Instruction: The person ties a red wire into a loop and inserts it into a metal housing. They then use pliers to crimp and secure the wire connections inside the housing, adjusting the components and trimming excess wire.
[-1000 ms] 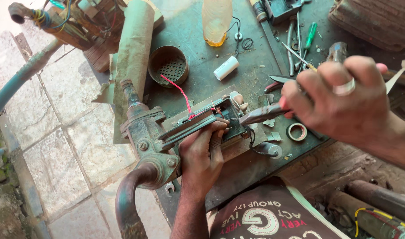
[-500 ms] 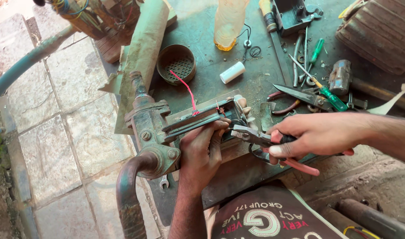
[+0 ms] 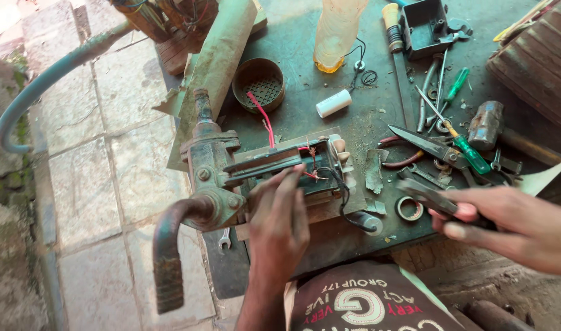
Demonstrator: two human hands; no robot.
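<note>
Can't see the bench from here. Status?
Left hand steadying pump motor. Right hand gripping pliers, clear of it. Scissors, screwdriver alongside.

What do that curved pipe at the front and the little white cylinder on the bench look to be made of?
The curved pipe looks like cast iron or steel: dull, rough, with reddish-brown rust. The white cylinder looks like plastic, perhaps a cut tube: smooth, matte, evenly white, though that is uncertain. The left hand rests on the motor assembly beside the pipe.

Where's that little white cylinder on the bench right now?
In the head view the white cylinder lies on the green benchtop above centre, right of the round mesh strainer and just below the clear plastic bottle, untouched by either hand.
</note>
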